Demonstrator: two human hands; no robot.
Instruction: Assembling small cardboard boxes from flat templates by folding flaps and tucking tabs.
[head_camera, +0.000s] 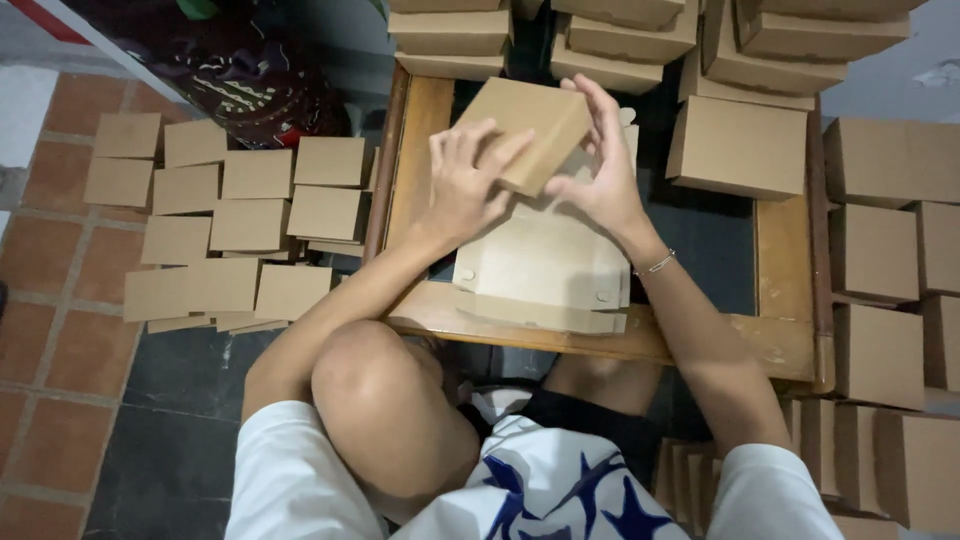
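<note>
Small brown cardboard box (530, 130) held tilted above the desk (440, 310), between both hands. Left hand (465, 190) fingers spread over its near face; right hand (600, 170) fingers pinch its right edge.

Your box (533, 128) is plain brown cardboard, matt and smooth; same for the flat sheets (545, 262) under it and the stacked boxes (738, 148) around you. Your low table (780, 275) is varnished wood, slightly glossy, worn at the edge. The floor tiles (45, 250) are rough matt terracotta. Your bracelet (655, 264) looks like metal, hard to tell.
</note>
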